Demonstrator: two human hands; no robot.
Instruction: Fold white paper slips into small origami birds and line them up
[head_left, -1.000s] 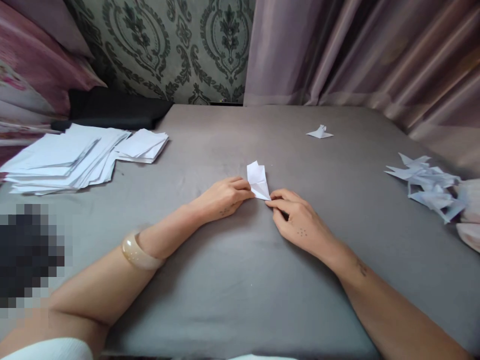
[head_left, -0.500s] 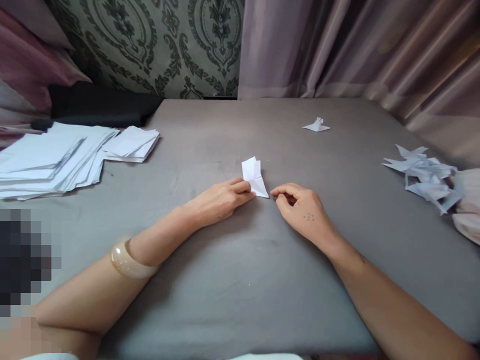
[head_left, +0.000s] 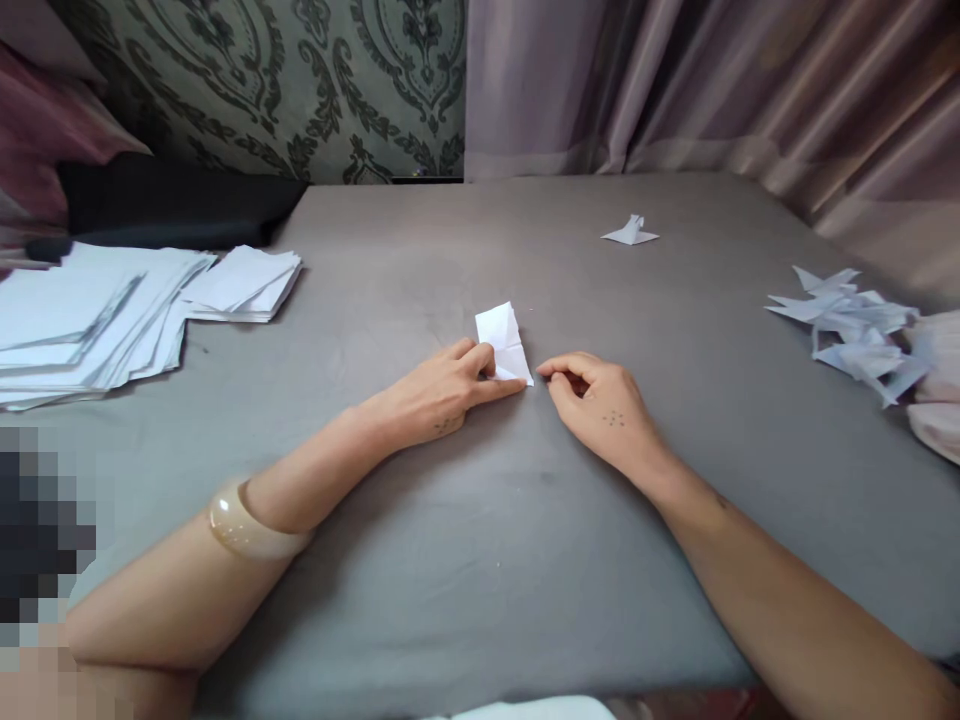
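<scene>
A small sheet of folded white paper (head_left: pixel 504 330) lies on the grey cloth in front of me, with creases across it. My left hand (head_left: pixel 442 390) rests on its lower left side. The fingers are curled over the paper, and the thumb stretches along its bottom edge towards the right corner. Just right of that corner, apart from the paper, is my right hand (head_left: pixel 600 395). Its fingers are bent in and the fingertips come close together, with nothing visible in them.
On the left lie stacks of white paper (head_left: pixel 97 310) and a smaller stack of cut sheets (head_left: pixel 247 280). One folded paper figure (head_left: pixel 631 232) stands at the back. Several more folded figures (head_left: pixel 855 325) are heaped at the right, beside pink fabric (head_left: pixel 937 370).
The paper's raised upper part now lies flatter. My left thumb has slid right along the bottom edge. The right hand stays near the corner, and the view has shifted slightly.
</scene>
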